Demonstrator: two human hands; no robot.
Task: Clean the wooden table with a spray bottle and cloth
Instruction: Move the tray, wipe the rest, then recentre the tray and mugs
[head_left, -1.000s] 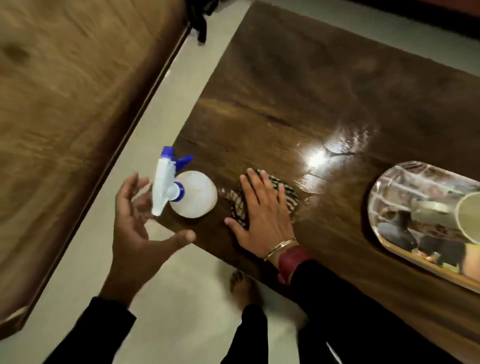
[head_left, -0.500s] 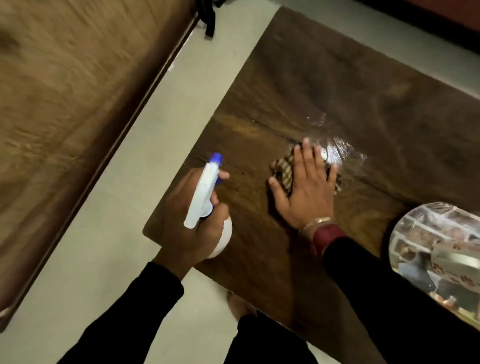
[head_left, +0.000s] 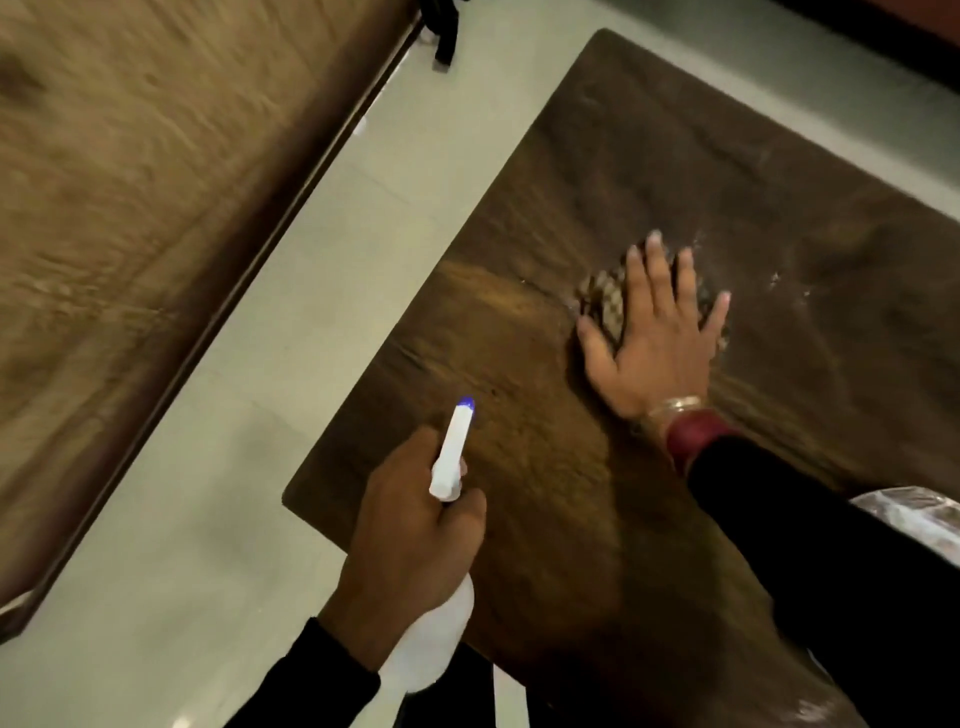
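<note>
The left hand (head_left: 410, 525) now grips the spray bottle (head_left: 449, 457), fingers wrapped round its neck, holding it above the near corner of the table (head_left: 649, 156) with the nozzle aimed ahead; another spray looks ready. The right hand (head_left: 654, 343), fingers straight and spread, presses the cloth (head_left: 602, 304) flat, farther up the table than before. A second ago the bottle stood untouched.

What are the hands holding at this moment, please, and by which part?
The left hand grips the spray bottle by its neck. The right hand holds nothing; it presses flat on the checked cloth.
</note>
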